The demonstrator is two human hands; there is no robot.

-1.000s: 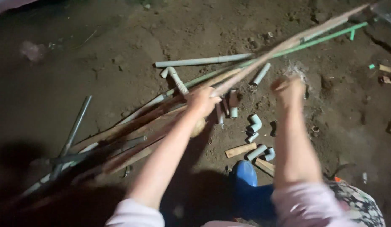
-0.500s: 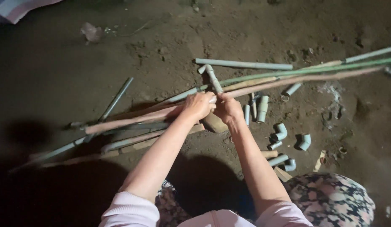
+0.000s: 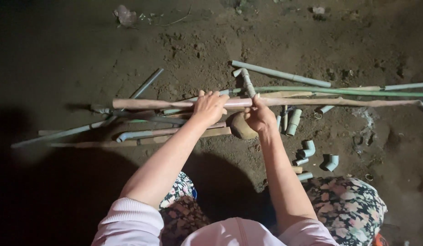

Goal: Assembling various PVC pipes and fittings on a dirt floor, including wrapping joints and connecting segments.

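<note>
Pipes and sticks are seen heaped at the left on the dirt floor, one grey pipe slanting up out of the pile. Above them a long pale stick is held level, clear of the heap, running from left of centre far out to the right. It is gripped by the left hand, whose fingers are curled over the top of it. Just beside, the right hand is closed on the same stick from below, thumb up against it. A rounded brown stone is seen between and under the two hands. Further right, a green rod and a grey pipe lie behind the stick, and pipe elbows are scattered on the floor near a floral-clad knee.
</note>
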